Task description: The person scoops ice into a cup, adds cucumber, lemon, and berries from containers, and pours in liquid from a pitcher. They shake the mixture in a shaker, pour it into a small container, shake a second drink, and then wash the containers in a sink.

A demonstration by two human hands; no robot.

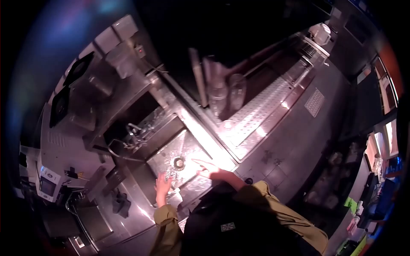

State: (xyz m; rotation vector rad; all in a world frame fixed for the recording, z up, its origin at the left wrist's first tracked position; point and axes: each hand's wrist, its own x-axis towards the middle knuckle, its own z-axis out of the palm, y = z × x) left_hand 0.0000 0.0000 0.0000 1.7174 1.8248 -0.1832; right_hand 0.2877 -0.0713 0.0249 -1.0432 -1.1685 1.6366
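Note:
My left hand [162, 186] is over the near left side of a steel sink basin [150, 194], fingers stretched forward and holding nothing I can see. To its right my right hand [209, 171] reaches over the sink's right side, fingers extended and apart. Between and beyond them lies a round drain [178, 163], with wet, shiny metal around it. Just right of my left wrist is a small whitish piece [175, 195], whose kind I cannot make out. A metal faucet [135, 135] stands at the sink's far left edge.
A dark crumpled cloth [121, 204] lies on the steel counter at left, near a second basin [92, 224]. Clear glass-like vessels [218, 96] stand by a perforated drip tray [265, 100]. A white-fronted device [49, 183] sits far left. Shelves with bottles line the right.

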